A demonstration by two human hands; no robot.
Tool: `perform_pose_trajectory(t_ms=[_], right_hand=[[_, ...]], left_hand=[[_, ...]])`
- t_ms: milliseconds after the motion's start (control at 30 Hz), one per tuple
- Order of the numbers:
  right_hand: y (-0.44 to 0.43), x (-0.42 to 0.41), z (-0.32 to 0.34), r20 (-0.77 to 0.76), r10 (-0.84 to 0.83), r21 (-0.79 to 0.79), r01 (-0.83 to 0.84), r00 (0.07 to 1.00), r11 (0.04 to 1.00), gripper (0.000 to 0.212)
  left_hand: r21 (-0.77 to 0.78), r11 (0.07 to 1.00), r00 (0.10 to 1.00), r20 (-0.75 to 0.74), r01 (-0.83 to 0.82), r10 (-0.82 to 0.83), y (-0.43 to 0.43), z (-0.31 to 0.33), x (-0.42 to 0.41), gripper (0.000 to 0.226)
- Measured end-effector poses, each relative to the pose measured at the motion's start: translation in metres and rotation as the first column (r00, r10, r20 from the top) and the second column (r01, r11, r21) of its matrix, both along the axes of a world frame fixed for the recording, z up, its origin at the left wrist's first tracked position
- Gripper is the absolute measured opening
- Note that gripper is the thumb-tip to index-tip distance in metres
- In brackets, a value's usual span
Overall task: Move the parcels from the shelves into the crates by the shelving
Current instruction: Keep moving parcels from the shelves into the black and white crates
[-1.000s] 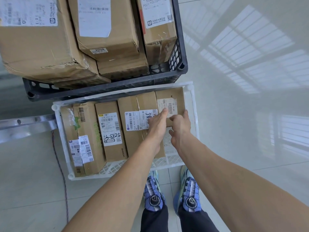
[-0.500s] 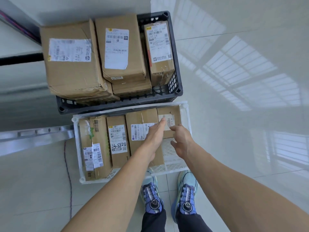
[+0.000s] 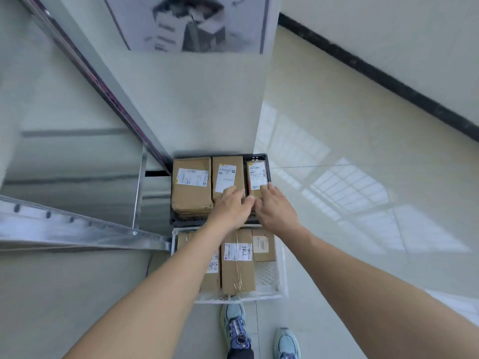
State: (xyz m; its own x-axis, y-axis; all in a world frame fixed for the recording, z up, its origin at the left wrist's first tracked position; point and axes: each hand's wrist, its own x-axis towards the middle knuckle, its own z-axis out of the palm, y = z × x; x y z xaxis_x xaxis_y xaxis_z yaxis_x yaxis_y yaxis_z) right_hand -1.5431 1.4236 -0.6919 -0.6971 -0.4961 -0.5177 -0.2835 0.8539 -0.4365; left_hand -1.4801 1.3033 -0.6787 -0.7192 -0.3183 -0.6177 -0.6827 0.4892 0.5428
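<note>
1. Head view, the layout: a black plastic crate point(image 3: 262, 156) stands on the glossy tiled floor point(image 3: 350, 203) against the wall. A white lattice plastic crate point(image 3: 282, 275) sits just in front of it, nearer the person's blue shoes point(image 3: 236, 327). A grey metal shelf rail point(image 3: 77, 229) runs in from the left, and no parcel shows on it.
2. Head view, the parcels: the black crate holds three brown cardboard boxes side by side. They are a wide labelled box point(image 3: 191, 187), a middle labelled box point(image 3: 228, 174) and a narrow brown cardboard parcel point(image 3: 257, 177) against the right wall. The white crate holds a long taped box point(image 3: 237, 265), a small square box point(image 3: 263, 247) and another box partly hidden under the left forearm.
3. Head view, the hands: the left hand point(image 3: 230, 207) and the right hand point(image 3: 276, 209) reach out close together, thumbs nearly meeting and fingers straight, gripping nothing. The right fingertips lie over the narrow parcel's near end and the left hand over the middle box. I cannot tell whether they touch.
4. The step, as I judge it, is settling the narrow parcel into its slot.
   - Press flat with the fingertips rather than pinching, so the label side stays up.
   - Push it squarely down between the middle box and the crate wall, so it does not ride up on the rim.
   - Steady the middle box with the left hand so it does not shift.
</note>
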Motion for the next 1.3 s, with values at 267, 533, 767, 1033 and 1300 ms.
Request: perform_pose_trajectory(t_ms=[267, 533, 767, 1033, 1300], right_hand=[[-0.011, 0.02, 0.184, -0.34, 0.186, -0.014, -0.203, 0.922, 0.979, 0.063], [0.007, 0.082, 0.34, -0.436, 0.279, -0.071, -0.341, 0.856, 0.937, 0.063], [0.009, 0.153, 0.423, -0.511, 0.326, -0.141, -0.452, 0.795, 0.881, 0.064], [-0.026, 0.239, 0.473, -0.556, 0.409, -0.146, -0.569, 0.724, 0.809, 0.064], [-0.11, 0.369, 0.493, -0.582, 0.502, -0.14, -0.687, 0.639, 0.713, 0.062]], left_hand=[[-0.209, 0.976, 0.993, -0.112, -0.066, 0.043, -0.008, 0.165, 0.047, 0.063], [-0.355, 0.918, 0.972, -0.21, -0.179, 0.108, 0.021, 0.323, 0.124, 0.071], [-0.455, 0.843, 0.943, -0.285, -0.289, 0.169, 0.04, 0.412, 0.209, 0.072], [-0.491, 0.782, 0.915, -0.313, -0.384, 0.254, 0.027, 0.467, 0.317, 0.072], [-0.502, 0.716, 0.874, -0.325, -0.484, 0.362, -0.041, 0.49, 0.46, 0.076]])
